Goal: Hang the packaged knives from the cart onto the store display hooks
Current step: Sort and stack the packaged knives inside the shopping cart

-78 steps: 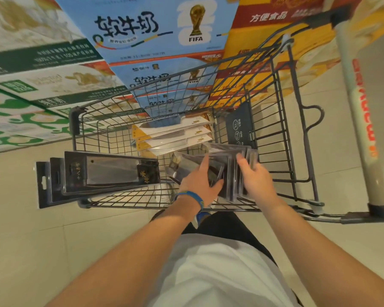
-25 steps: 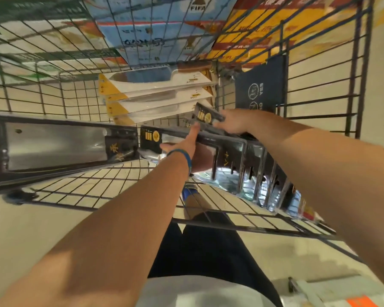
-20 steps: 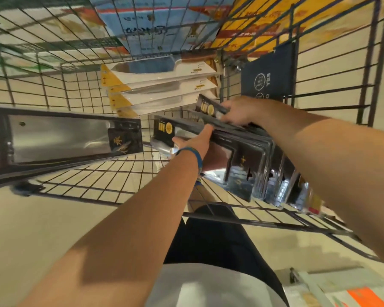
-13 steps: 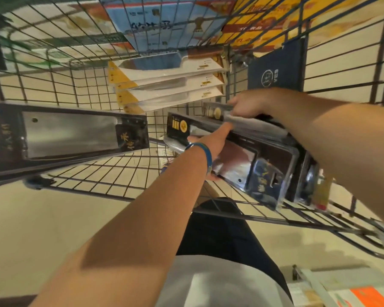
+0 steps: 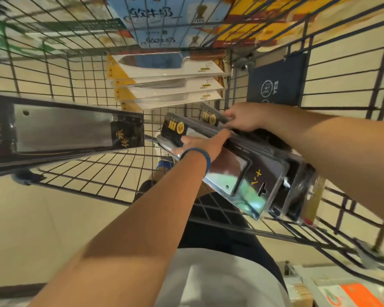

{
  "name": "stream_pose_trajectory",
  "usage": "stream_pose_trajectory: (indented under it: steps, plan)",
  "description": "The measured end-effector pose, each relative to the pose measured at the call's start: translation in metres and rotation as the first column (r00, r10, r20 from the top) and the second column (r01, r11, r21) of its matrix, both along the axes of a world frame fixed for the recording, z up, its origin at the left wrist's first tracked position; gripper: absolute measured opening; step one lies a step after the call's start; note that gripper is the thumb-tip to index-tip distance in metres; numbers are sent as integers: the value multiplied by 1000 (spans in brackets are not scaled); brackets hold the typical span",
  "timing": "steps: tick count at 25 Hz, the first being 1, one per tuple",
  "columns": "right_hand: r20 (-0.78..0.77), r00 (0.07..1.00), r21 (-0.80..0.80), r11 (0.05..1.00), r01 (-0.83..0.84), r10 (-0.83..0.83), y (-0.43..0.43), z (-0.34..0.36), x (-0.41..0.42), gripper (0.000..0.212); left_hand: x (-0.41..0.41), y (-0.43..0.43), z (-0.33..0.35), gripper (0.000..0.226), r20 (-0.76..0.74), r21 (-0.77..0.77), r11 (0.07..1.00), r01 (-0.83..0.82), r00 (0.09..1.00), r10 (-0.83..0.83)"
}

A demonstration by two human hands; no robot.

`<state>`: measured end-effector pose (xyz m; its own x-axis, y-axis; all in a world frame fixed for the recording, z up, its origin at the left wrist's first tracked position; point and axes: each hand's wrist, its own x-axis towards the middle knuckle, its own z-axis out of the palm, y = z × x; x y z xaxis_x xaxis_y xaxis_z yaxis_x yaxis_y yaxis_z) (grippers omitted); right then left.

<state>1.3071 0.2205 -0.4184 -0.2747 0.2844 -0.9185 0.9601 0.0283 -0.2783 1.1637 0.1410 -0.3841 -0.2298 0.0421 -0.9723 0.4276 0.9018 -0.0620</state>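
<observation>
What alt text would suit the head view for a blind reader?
A left hand and a right hand grip a stack of black knife packs inside a wire cart. White-and-yellow knife packs lie stacked at the cart's far end, and a big cleaver pack lies at its left side.

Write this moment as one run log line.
stage: picking from cart | left hand: grips front knife pack | right hand: grips rear knife pack
</observation>
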Motion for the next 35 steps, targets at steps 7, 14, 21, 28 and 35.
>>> stream_pose_trajectory:
  steps: [7, 14, 21, 28, 35]
  plan:
    - [124, 974, -157, 973, -170, 191, -14, 9, -14, 37, -12, -19, 1, 137, 102, 64, 996, -57, 994, 51]
    - [81, 993, -106, 990, 97, -88, -34, 21, -20, 72, -22, -51, -10, 124, 41, 27, 996, -90, 995, 89]
    - [175, 978, 489, 872, 16, -116, -9, 104, 24, 49, -29, -58, 0, 109, 11, 69, 993, -97, 995, 96]
    - [294, 899, 843, 531, -83, -325, -58, 199, 35, 40, -22, -42, 26, 90, 30, 184, 978, 95, 994, -102]
    - [389, 906, 786, 573, -232, -168, -71, 194, 59, 56, -27, -28, 46, 65, 86, 307, 923, 230, 960, -267]
